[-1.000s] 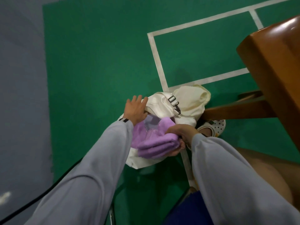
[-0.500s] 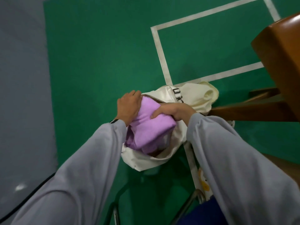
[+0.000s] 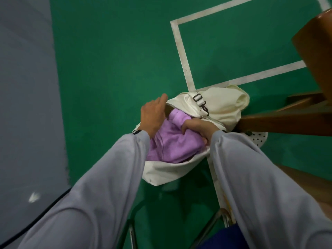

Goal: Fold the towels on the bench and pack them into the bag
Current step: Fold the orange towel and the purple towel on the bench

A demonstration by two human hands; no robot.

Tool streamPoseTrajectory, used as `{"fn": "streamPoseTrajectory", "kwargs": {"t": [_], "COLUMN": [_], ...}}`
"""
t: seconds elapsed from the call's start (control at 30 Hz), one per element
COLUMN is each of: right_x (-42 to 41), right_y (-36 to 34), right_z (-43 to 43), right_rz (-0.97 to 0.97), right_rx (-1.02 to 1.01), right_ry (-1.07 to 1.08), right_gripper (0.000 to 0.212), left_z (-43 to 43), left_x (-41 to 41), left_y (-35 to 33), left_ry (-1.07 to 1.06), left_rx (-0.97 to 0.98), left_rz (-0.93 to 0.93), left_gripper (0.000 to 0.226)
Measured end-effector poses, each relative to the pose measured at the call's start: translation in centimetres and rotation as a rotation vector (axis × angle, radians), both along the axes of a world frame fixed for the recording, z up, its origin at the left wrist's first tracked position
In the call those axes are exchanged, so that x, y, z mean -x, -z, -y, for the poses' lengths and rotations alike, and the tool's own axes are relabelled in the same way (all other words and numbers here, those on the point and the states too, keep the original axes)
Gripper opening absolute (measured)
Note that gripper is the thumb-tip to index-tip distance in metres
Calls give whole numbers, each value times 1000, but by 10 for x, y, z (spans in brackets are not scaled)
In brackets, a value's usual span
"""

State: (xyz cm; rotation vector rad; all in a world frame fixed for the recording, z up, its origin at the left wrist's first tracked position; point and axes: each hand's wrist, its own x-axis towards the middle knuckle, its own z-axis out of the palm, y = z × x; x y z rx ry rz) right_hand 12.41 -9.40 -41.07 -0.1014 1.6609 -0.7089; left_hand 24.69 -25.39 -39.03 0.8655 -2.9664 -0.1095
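A cream fabric bag (image 3: 222, 105) with a black strap buckle sits on the green floor, its mouth open toward me. A folded purple towel (image 3: 172, 142) lies partly inside that mouth. My left hand (image 3: 152, 115) holds the bag's left rim, fingers over the edge. My right hand (image 3: 195, 127) grips the top of the towel, fingers curled into the cloth. The towel's far end is hidden inside the bag.
A wooden bench (image 3: 312, 72) stands at the right, its brace just behind the bag. White court lines (image 3: 185, 58) cross the green floor. A spotted white shoe (image 3: 258, 139) shows under the bench. Metal chair legs (image 3: 132, 236) rise near the bottom edge.
The purple towel has gone from in front of the bag to down into its mouth. My right hand moved with it, from under the towel to on top. My left hand stayed on the rim.
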Motion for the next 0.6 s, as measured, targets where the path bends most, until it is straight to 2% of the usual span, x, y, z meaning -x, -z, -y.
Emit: {"fn": "streamPoseTrajectory", "kwargs": {"t": [0.1, 0.2, 0.23, 0.27, 0.4, 0.5, 0.6], "right_x": [-4, -6, -6, -6, -5, -5, -8], "right_y": [14, 18, 15, 18, 19, 18, 15], "right_z": [-4, -7, -9, -11, -21, -32, -42], "right_rz": [-73, -184, -213, -229, -263, -456, -499], "right_rx": [-5, -38, -24, 4, 69, 42, 1], "right_ry": [-63, -89, -89, -88, -215, -365, -316], "right_gripper": [46, 36, 33, 31, 40, 34, 38], "left_z": [-20, -34, -39, -43, -49, -56, -63], "left_x": [-1, -4, -3, -3, -12, -22, -24], "left_y": [-3, 8, 10, 10, 21, 24, 27], "left_ry": [79, 140, 140, 145, 160, 112, 132], "left_rx": [-66, -86, -151, -235, -458, -567, -526], "left_rz": [16, 9, 45, 82, 201, 401, 600], "left_gripper": [30, 26, 18, 20, 76, 94, 115]}}
